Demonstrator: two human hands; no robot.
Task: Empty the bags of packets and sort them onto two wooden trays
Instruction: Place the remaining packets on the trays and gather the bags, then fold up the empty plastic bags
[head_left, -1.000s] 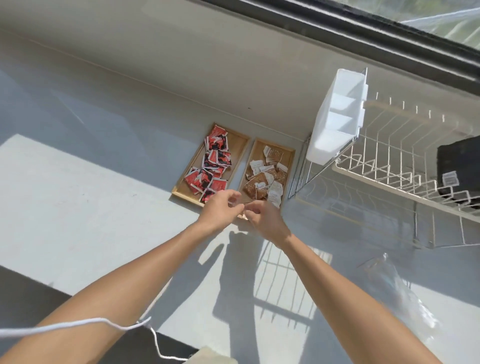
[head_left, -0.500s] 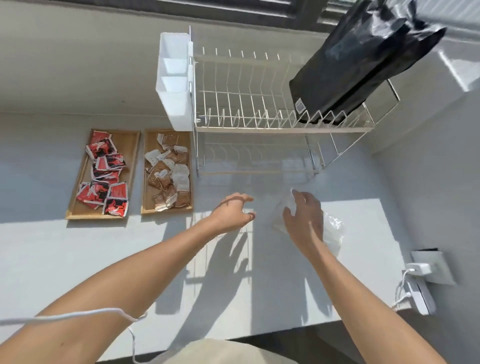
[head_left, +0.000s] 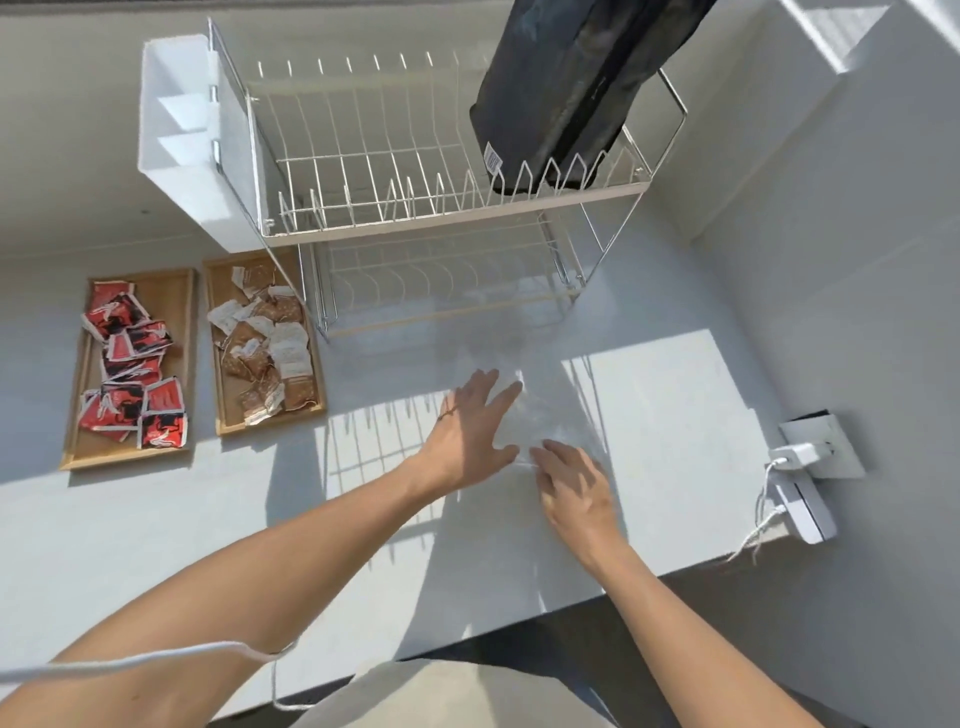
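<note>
- On the white counter stand two wooden trays side by side, close but apart: the left tray carries a heap of red packets, the right tray a heap of brown and white packets. The piles overlap too much for me to count.
- One clear plastic bag lies flat on the counter, well right of the trays, in front of the wire dish rack. It looks empty, though glare blurs it.
- The left hand lies palm down with fingers spread, fingertips on the bag's left part.
- The right hand lies just beside it, nearer the counter's front, fingers loosely spread and flat on the bag's near end. Neither hand pinches anything.
- One black bag stands in the rack's upper tier, and one white plastic holder hangs on the rack's left end.
- Bare counter lies between the trays and the hands. To the right, a wall with a socket and charger closes the space; the counter's front edge runs under the forearms.
</note>
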